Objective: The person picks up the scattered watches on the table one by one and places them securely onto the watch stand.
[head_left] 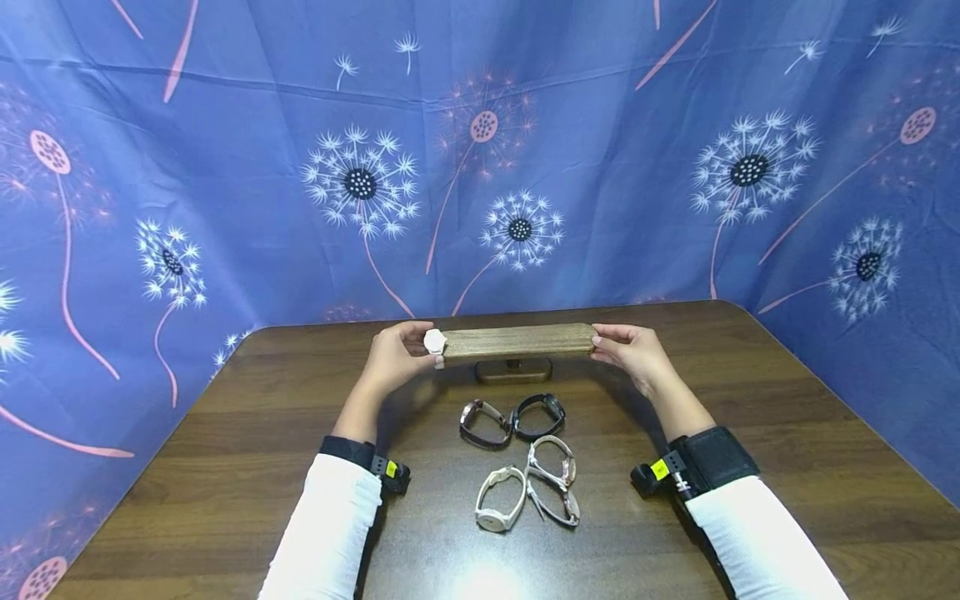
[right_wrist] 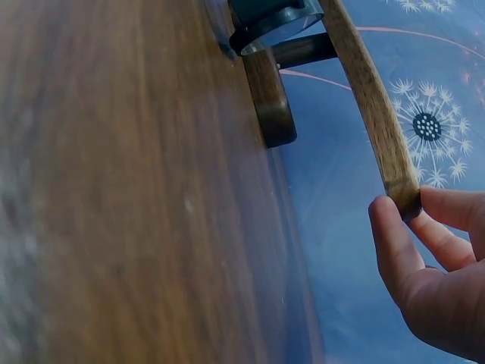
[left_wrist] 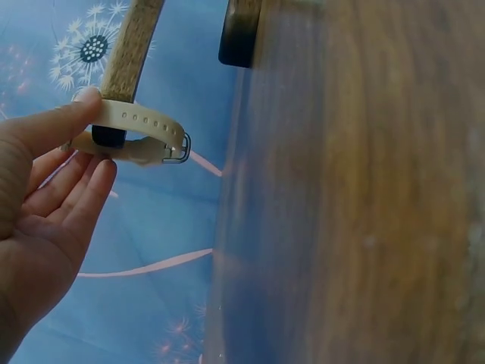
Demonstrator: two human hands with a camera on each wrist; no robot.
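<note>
A wooden T-shaped watch stand has a long crossbar (head_left: 517, 340) above a small rounded base (head_left: 513, 375). At the bar's left end my left hand (head_left: 388, 362) pinches a white wristwatch (head_left: 434, 341) between thumb and fingers. In the left wrist view, the watch's pale, holed strap (left_wrist: 144, 117) loops round the bar's tip, its metal buckle hanging to the right. My right hand (head_left: 636, 357) grips the opposite end; the right wrist view has thumb and fingertips on the bar's tip (right_wrist: 402, 199).
On the table in front of the stand lie several watches: a dark brown one (head_left: 480, 439), a black one (head_left: 553, 407), a white one (head_left: 492, 521) and two light-strapped ones (head_left: 572, 507) touching each other. A blue dandelion-print cloth (head_left: 600, 250) hangs behind the table's far edge.
</note>
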